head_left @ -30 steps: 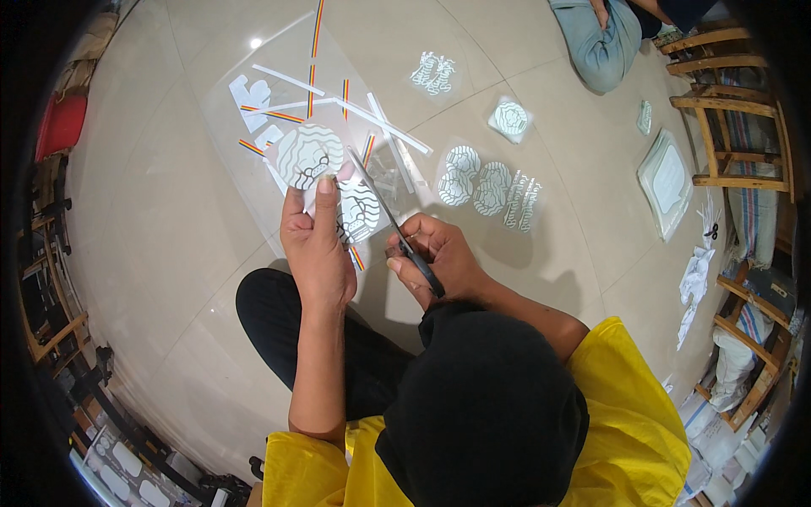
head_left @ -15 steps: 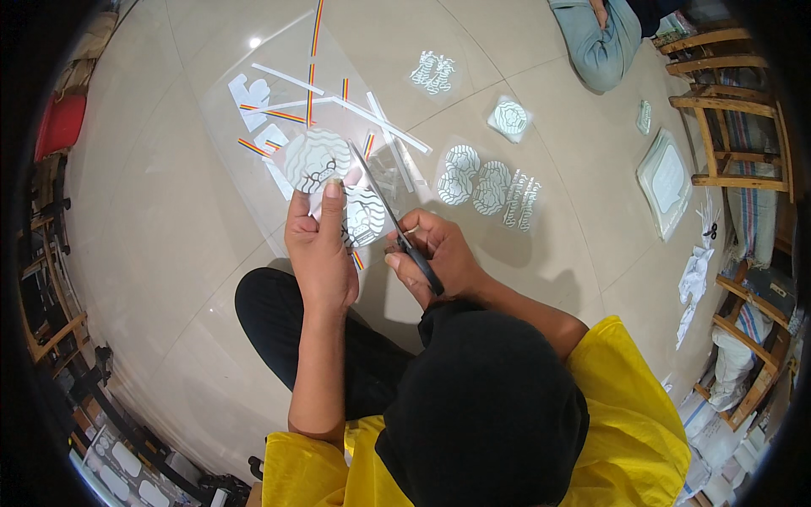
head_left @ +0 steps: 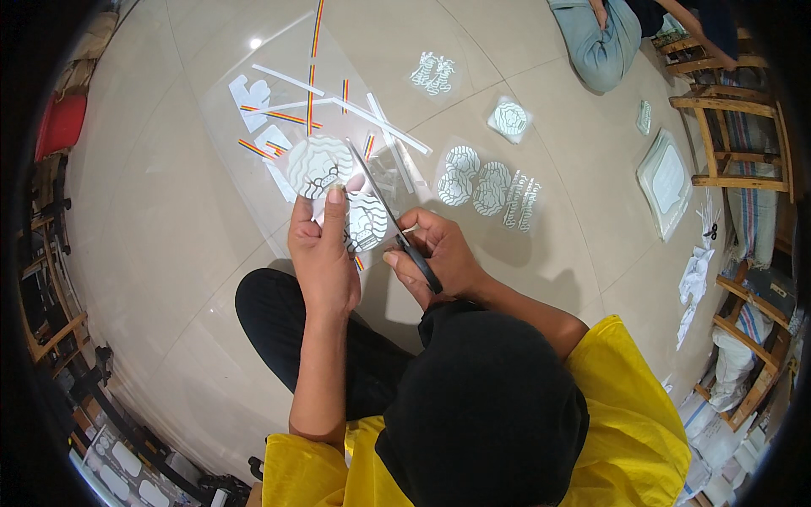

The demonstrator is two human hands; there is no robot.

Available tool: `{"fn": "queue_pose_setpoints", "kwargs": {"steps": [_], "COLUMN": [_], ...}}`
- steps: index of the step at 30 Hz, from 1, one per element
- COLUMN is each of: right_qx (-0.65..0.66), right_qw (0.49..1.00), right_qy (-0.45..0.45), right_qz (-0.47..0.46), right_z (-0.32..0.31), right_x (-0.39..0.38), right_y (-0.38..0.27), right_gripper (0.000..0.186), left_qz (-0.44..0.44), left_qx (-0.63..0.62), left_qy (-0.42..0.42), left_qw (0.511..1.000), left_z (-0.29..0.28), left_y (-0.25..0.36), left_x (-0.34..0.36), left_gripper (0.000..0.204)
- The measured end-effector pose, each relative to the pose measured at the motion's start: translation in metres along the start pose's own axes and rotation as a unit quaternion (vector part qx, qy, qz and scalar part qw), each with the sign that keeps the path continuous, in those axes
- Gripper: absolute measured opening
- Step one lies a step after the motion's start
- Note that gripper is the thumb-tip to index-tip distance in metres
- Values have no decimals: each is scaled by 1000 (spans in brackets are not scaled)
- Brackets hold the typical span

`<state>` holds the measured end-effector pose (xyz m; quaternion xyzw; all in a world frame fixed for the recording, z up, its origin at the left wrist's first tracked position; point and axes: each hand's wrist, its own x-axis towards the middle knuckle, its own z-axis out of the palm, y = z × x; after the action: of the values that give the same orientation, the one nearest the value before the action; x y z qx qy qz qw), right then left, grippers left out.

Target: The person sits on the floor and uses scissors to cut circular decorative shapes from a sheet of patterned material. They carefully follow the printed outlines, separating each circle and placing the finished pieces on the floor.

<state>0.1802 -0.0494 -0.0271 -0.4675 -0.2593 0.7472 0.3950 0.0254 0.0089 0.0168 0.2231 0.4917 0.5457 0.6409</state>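
Observation:
My left hand (head_left: pixel 325 262) grips a sticker sheet (head_left: pixel 318 157) bearing two round, wavy-lined designs, with its thumb pressed on the front. My right hand (head_left: pixel 431 258) is closed on black-handled scissors (head_left: pixel 380 200), whose long blades point up along the right edge of that sheet. Behind the hands, a large clear sheet (head_left: pixel 228 160) lies on the tiled floor, carrying rainbow strips (head_left: pixel 315 29), white strips (head_left: pixel 287 78) and white cut pieces (head_left: pixel 249 97). Patterned decal pieces (head_left: pixel 473 177) lie to the right, including a small square one (head_left: pixel 511 117) farther back.
A person's bent leg (head_left: pixel 591 51) and hand show at the upper right. A stack of sheets (head_left: pixel 663 182) lies at the right beside wooden chairs (head_left: pixel 735 101), sacks and white scraps (head_left: pixel 693 279). A red object (head_left: pixel 61 122) and dark frames line the left side.
My left hand and the sticker sheet have shifted slightly right and down toward the scissors. The other person's arm has come further into view at the upper right.

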Motion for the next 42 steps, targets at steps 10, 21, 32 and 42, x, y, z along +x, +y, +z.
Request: {"fn": "queue_pose_setpoints", "kwargs": {"steps": [10,21,32,42], "right_qx": [13,10,-23,-37], "right_qw": [1000,1000,999,997], "right_qy": [-11,-11,-10,-23], "right_qz": [0,-25,-29,-61], "right_z": [-2,4,4,-3], "right_x": [2,4,6,13], "right_y": [7,1,0,11], "right_gripper": [24,25,21,28], "left_qz": [-4,-26,-27,-52], "left_qx": [3,9,3,10], "left_qy": [6,5,13,15], "left_qw": [1000,1000,1000,998], "left_z": [-1,-4,-6,-10], "left_y": [1,1,-1,-3], "left_x": [-4,-12,-15,-17], "left_gripper": [33,34,36,35]}}
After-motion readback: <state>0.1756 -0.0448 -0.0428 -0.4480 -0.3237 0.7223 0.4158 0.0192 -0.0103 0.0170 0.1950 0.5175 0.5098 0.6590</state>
